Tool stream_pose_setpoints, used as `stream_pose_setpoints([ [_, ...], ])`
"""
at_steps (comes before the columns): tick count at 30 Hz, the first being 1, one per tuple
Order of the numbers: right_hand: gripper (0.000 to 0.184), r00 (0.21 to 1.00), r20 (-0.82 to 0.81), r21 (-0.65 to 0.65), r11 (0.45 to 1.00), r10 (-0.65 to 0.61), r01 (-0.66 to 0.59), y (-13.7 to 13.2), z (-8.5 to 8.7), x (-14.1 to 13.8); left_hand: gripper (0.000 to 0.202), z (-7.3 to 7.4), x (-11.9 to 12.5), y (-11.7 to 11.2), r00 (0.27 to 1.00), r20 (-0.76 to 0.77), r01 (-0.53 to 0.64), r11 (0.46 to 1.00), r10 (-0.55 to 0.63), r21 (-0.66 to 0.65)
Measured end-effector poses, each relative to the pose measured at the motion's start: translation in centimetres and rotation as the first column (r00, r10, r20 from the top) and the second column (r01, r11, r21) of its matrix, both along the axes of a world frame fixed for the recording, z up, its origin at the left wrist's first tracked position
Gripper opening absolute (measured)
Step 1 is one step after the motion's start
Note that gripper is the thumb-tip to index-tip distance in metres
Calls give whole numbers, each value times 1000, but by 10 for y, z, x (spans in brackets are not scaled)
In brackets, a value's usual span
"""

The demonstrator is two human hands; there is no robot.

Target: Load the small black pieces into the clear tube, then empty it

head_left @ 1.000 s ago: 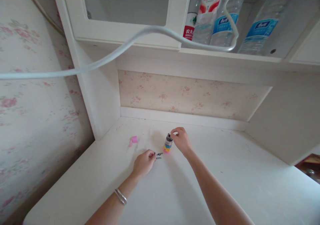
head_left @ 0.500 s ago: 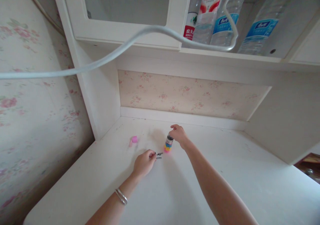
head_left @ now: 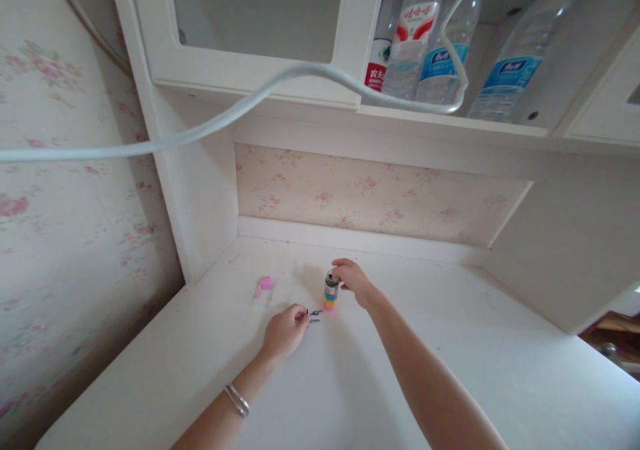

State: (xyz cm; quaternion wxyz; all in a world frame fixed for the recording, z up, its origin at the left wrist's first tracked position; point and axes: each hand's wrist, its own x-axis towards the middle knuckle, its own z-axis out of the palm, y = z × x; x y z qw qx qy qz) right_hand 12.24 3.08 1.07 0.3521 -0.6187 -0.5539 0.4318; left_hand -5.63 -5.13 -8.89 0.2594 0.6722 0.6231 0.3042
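Note:
A small stack of coloured rings [head_left: 329,293] stands upright on the white desk [head_left: 450,357], pink at the bottom, then yellow and blue, dark at the top. My right hand [head_left: 353,279] is closed with its fingertips on the top of the stack. My left hand [head_left: 284,331] rests on the desk just left of the stack, fingers curled, pinching a small dark hair tie. Two small dark hair ties [head_left: 315,315] lie at its fingertips. My left wrist wears silver bangles [head_left: 237,400].
A small pink object [head_left: 264,283] lies on the desk to the left. A white cable [head_left: 240,110] hangs across the view. Above, a shelf holds several plastic water bottles [head_left: 440,43] beside a white cabinet door [head_left: 250,30]. Floral wallpaper is at the left.
My right hand moved from the stack's right side onto its top. The view shifted a little down and right. The left hand has stayed in place.

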Motion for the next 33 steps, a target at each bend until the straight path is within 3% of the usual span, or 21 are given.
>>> stream_pose_setpoints([
  [22,36,989,-148,64,998,-10,19,-7,4,7,27,-4,0,2,1000,8,-27,999,27,26],
  [27,30,980,-188,111,990,-64,86,-9,9,10,26,-4,0,3,999,37,-22,999,21,30],
  [30,31,962,-234,146,974,-138,175,-17,0,19,26,-2,-2,4,995,96,-30,998,25,48],
  [33,30,944,-262,147,958,-202,246,-35,-25,30,26,6,-4,7,982,177,-88,993,72,83],
])
